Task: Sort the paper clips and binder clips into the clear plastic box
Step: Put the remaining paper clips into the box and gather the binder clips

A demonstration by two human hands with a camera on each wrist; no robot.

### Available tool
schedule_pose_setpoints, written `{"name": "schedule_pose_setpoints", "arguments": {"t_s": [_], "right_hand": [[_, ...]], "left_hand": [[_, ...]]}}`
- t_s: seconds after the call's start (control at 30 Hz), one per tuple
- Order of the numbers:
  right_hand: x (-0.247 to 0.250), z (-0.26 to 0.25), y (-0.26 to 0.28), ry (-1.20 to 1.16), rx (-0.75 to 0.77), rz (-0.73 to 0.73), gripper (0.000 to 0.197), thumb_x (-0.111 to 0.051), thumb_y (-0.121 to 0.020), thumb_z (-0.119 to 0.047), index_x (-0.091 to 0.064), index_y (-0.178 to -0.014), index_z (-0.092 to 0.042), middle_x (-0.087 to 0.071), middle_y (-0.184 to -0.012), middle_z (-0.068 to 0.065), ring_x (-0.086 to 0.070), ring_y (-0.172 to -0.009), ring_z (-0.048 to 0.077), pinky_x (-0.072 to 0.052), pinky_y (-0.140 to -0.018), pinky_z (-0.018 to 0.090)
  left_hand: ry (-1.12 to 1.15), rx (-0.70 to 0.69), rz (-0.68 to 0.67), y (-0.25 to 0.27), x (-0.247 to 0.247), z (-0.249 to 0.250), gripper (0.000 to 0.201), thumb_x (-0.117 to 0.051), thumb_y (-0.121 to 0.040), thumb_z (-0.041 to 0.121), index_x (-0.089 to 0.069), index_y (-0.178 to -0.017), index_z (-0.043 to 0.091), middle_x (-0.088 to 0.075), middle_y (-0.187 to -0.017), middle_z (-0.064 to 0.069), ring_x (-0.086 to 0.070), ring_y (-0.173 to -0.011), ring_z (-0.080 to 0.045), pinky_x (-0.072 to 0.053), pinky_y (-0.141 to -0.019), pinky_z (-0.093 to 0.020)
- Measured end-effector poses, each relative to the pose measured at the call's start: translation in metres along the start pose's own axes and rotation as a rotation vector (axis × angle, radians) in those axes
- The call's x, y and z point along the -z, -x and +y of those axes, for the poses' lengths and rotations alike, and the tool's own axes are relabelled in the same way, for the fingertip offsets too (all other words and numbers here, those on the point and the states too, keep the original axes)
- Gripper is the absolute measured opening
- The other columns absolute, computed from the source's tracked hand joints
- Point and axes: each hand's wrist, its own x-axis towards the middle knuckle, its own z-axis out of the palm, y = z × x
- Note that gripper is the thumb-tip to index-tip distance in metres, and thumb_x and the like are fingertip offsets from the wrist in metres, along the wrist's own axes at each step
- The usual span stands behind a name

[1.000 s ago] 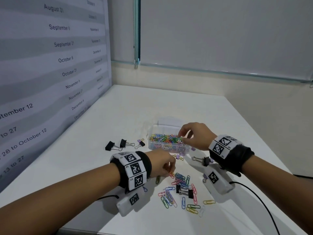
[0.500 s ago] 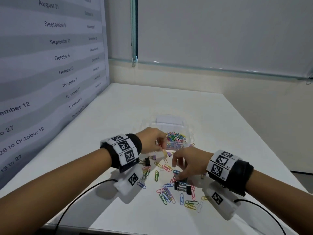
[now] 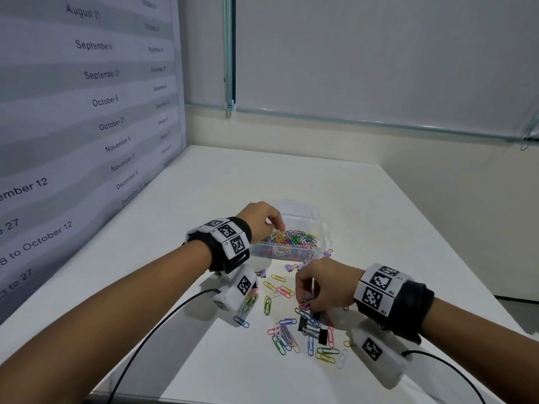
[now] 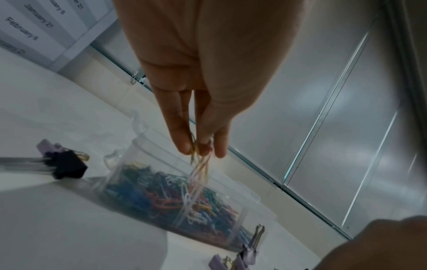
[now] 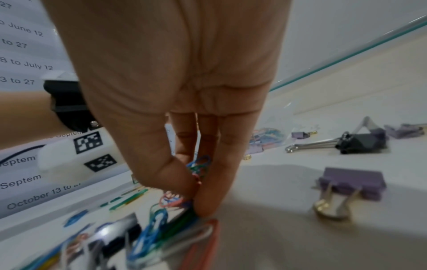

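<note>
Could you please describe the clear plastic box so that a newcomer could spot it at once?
On the white table, look just beyond the scattered clips, under the left hand. The clear plastic box sits there, the only container, already heaped with colourful paper clips.

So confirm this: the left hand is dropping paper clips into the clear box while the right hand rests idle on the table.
Not idle. The right hand pinches paper clips from the loose pile, as the right wrist view shows. The left hand does hold clips over the clear box.
</note>
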Motion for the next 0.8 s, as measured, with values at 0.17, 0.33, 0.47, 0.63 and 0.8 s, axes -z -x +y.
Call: {"name": "schedule_pose_setpoints", "arguments": {"t_s": [0.17,0.33,0.47,0.63,0.8], "right_hand": [[0.007,0.004,-0.005,-0.032,-0.016,0.028,0.008,-0.073,-0.075,-0.016,-0.067,-0.080,-0.016,-0.065,-0.078,-0.004,-0.056,-0.062,0.001,-0.042,-0.060,0.008],[0.038,0.013,-0.010,-0.181,-0.096,0.191,0.009,-0.068,-0.079,-0.007,-0.068,-0.079,-0.016,-0.063,-0.070,-0.010,-0.061,-0.048,-0.001,-0.054,-0.055,0.016],[0.059,0.026,-0.020,-0.235,-0.151,0.422,0.015,-0.063,-0.081,-0.006,-0.066,-0.075,-0.020,-0.068,-0.075,-0.007,-0.064,-0.050,0.003,-0.056,-0.064,0.021],[0.061,0.035,-0.025,-0.223,-0.188,0.526,0.021,-0.059,-0.085,-0.009,-0.063,-0.103,-0.018,-0.062,-0.104,-0.002,-0.063,-0.056,0.006,-0.050,-0.054,0.015],[0.043,0.023,-0.010,-0.163,-0.114,0.305,0.016,-0.063,-0.083,-0.009,-0.065,-0.096,-0.019,-0.066,-0.092,-0.004,-0.066,-0.056,0.013,-0.058,-0.062,0.029]], "left_hand": [[-0.090,0.013,-0.051,0.008,0.002,-0.006,0.031,-0.044,-0.093,0.005,-0.071,-0.104,0.015,-0.063,-0.116,-0.006,-0.060,-0.098,-0.022,-0.041,-0.062,-0.016],[-0.117,-0.058,-0.041,0.027,0.006,-0.012,0.030,-0.044,-0.092,0.006,-0.070,-0.106,0.014,-0.063,-0.119,-0.007,-0.056,-0.108,-0.020,-0.042,-0.089,-0.025],[-0.157,-0.092,-0.119,0.045,0.008,-0.016,0.025,-0.050,-0.091,0.012,-0.068,-0.107,0.017,-0.063,-0.112,-0.003,-0.056,-0.093,-0.013,-0.042,-0.080,-0.022],[-0.259,-0.074,-0.353,0.063,0.005,-0.023,0.030,-0.062,-0.083,0.026,-0.063,-0.113,0.024,-0.061,-0.103,0.005,-0.057,-0.090,-0.012,-0.045,-0.079,-0.024],[-0.403,-0.081,-0.402,0.074,-0.003,-0.029,0.038,-0.060,-0.084,0.026,-0.056,-0.122,0.026,-0.051,-0.104,-0.001,-0.053,-0.096,-0.020,-0.043,-0.084,-0.027]]}}
